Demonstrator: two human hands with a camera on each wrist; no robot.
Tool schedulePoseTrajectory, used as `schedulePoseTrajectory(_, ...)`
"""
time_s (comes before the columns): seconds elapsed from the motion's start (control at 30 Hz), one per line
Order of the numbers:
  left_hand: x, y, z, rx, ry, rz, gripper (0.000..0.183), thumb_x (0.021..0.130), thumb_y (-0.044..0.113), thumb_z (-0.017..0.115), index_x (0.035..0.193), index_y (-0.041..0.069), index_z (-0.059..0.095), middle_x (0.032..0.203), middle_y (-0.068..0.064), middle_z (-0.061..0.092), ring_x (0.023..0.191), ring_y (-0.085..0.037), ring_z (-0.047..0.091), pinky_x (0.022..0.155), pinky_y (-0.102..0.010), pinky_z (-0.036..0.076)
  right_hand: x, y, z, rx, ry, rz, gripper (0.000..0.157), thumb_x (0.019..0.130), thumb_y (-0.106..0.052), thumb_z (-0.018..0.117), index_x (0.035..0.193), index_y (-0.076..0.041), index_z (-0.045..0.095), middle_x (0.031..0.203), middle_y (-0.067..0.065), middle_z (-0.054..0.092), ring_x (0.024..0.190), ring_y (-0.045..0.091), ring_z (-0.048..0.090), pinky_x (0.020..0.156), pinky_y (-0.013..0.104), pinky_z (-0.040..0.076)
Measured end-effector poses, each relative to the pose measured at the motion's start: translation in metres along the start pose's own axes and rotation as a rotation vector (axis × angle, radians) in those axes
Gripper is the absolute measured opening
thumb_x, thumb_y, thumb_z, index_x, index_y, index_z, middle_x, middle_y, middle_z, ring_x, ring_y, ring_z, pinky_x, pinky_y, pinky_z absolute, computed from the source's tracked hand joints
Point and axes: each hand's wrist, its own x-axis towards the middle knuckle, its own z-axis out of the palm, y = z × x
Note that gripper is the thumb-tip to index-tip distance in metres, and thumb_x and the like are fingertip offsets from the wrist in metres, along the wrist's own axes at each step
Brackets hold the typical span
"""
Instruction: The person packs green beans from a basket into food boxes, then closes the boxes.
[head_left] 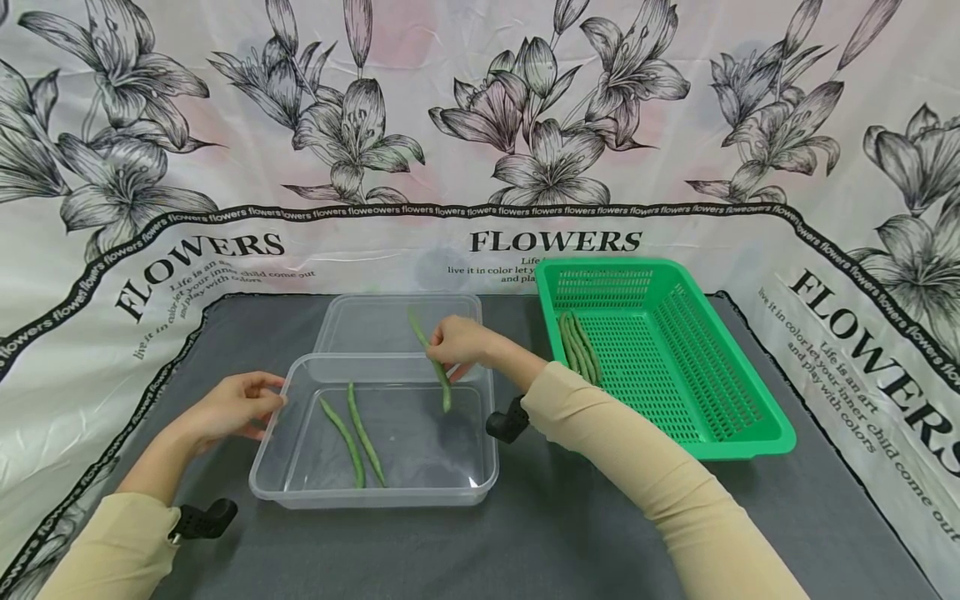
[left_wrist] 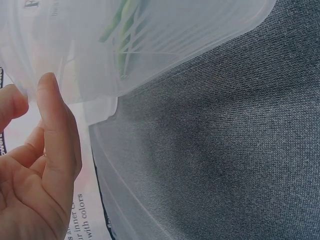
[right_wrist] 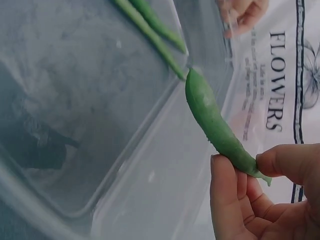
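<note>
A green bean [right_wrist: 215, 125] is pinched between the thumb and fingertips of my right hand [head_left: 459, 340]. It hangs over the right back part of a clear plastic box [head_left: 262, 483], long and slightly curved in the head view. Two more green beans [head_left: 365, 437] lie side by side on the box floor, left of its middle. At the box's left rim, my left hand [head_left: 238, 406] holds the edge with thumb and fingertips. Through the cloudy wall in the left wrist view, the beans in the box [left_wrist: 125, 30] show faintly.
Behind the box lies a clear lid [head_left: 397, 321], partly covered by it. To the right stands a green slotted basket [head_left: 738, 446] with several beans [head_left: 579, 348] along its left side. Grey cloth [head_left: 360, 550] covers the table, and a flower-printed curtain [head_left: 420, 167] hangs behind.
</note>
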Motion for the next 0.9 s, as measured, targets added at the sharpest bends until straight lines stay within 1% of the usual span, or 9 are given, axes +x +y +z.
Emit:
schedulePoseTrajectory(0.1, 0.000, 0.000, 0.000, 0.002, 0.001, 0.001, 0.054, 0.094, 0.025, 0.054, 0.135, -0.005, 0.034, 0.116, -0.023, 0.053, 0.088, -0.021, 0.057, 0.069, -0.036, 0.056, 0.001, -0.006, 0.008, 0.011, -0.012, -0.005, 0.022, 0.094, -0.011, 0.049, 0.075, -0.004, 0.059, 0.076, 0.006, 0.056, 0.077, 0.022, 0.062, 0.065, 0.032, 0.057)
schedulePoseTrajectory(0.13, 0.000, -0.001, 0.000, 0.002, 0.002, 0.001, 0.055, 0.094, 0.025, 0.054, 0.135, -0.005, 0.034, 0.116, -0.023, 0.053, 0.088, -0.021, 0.057, 0.069, -0.036, 0.056, 0.001, -0.008, 0.011, 0.011, -0.019, -0.012, 0.022, 0.094, -0.011, 0.049, 0.075, -0.004, 0.059, 0.078, 0.009, 0.057, 0.077, 0.023, 0.062, 0.065, 0.032, 0.057)
schedulePoseTrajectory(0.27, 0.000, -0.002, -0.001, 0.002, 0.006, 0.002, 0.054, 0.094, 0.025, 0.053, 0.135, -0.005, 0.034, 0.116, -0.023, 0.053, 0.087, -0.021, 0.057, 0.069, -0.036, 0.056, 0.004, -0.014, 0.021, 0.018, -0.031, -0.026, 0.019, 0.093, -0.011, 0.050, 0.085, 0.001, 0.063, 0.078, 0.009, 0.057, 0.074, 0.020, 0.060, 0.061, 0.029, 0.057)
schedulePoseTrajectory(0.4, 0.000, -0.002, -0.001, 0.000, 0.006, 0.002, 0.055, 0.094, 0.026, 0.054, 0.135, -0.005, 0.034, 0.116, -0.023, 0.053, 0.087, -0.022, 0.057, 0.069, -0.036, 0.056, 0.007, -0.018, 0.032, 0.011, -0.056, -0.030, 0.019, 0.093, -0.011, 0.051, 0.089, 0.003, 0.063, 0.075, 0.007, 0.057, 0.069, 0.018, 0.060, 0.061, 0.030, 0.057)
schedulePoseTrajectory(0.57, 0.000, -0.002, 0.000, -0.001, 0.004, 0.001, 0.055, 0.094, 0.026, 0.054, 0.135, -0.005, 0.034, 0.117, -0.024, 0.053, 0.088, -0.022, 0.057, 0.069, -0.036, 0.056, 0.008, -0.024, 0.045, -0.018, -0.105, -0.035, 0.022, 0.094, -0.013, 0.050, 0.093, 0.005, 0.063, 0.074, 0.005, 0.058, 0.069, 0.017, 0.061, 0.064, 0.032, 0.057)
schedulePoseTrajectory(0.63, -0.001, -0.002, 0.000, 0.000, 0.005, 0.001, 0.055, 0.094, 0.027, 0.054, 0.135, -0.005, 0.034, 0.117, -0.024, 0.053, 0.088, -0.022, 0.057, 0.069, -0.036, 0.056, 0.008, -0.027, 0.050, -0.029, -0.121, -0.036, 0.022, 0.095, -0.014, 0.050, 0.089, 0.003, 0.063, 0.073, 0.005, 0.057, 0.068, 0.017, 0.060, 0.064, 0.031, 0.057)
schedulePoseTrajectory(0.73, -0.001, -0.002, 0.000, 0.002, 0.007, 0.004, 0.055, 0.094, 0.027, 0.054, 0.135, -0.004, 0.034, 0.117, -0.024, 0.053, 0.088, -0.022, 0.057, 0.069, -0.036, 0.056, 0.007, -0.031, 0.057, -0.027, -0.142, -0.046, 0.024, 0.095, -0.012, 0.050, 0.076, -0.001, 0.059, 0.069, 0.005, 0.056, 0.065, 0.017, 0.060, 0.061, 0.029, 0.057)
schedulePoseTrajectory(0.8, 0.000, -0.002, 0.000, 0.003, 0.007, 0.007, 0.055, 0.094, 0.027, 0.054, 0.135, -0.005, 0.034, 0.117, -0.024, 0.053, 0.088, -0.022, 0.057, 0.069, -0.036, 0.056, 0.007, -0.032, 0.061, -0.028, -0.156, -0.050, 0.030, 0.095, -0.011, 0.050, 0.065, -0.005, 0.053, 0.067, 0.006, 0.055, 0.064, 0.017, 0.059, 0.058, 0.027, 0.056)
schedulePoseTrajectory(0.9, 0.000, -0.003, 0.000, 0.004, 0.006, 0.012, 0.055, 0.094, 0.027, 0.054, 0.135, -0.005, 0.034, 0.117, -0.024, 0.053, 0.088, -0.022, 0.057, 0.069, -0.036, 0.056, 0.007, -0.034, 0.066, -0.023, -0.170, -0.033, 0.032, 0.094, -0.010, 0.050, 0.063, -0.006, 0.051, 0.066, 0.005, 0.055, 0.063, 0.016, 0.059, 0.057, 0.027, 0.056)
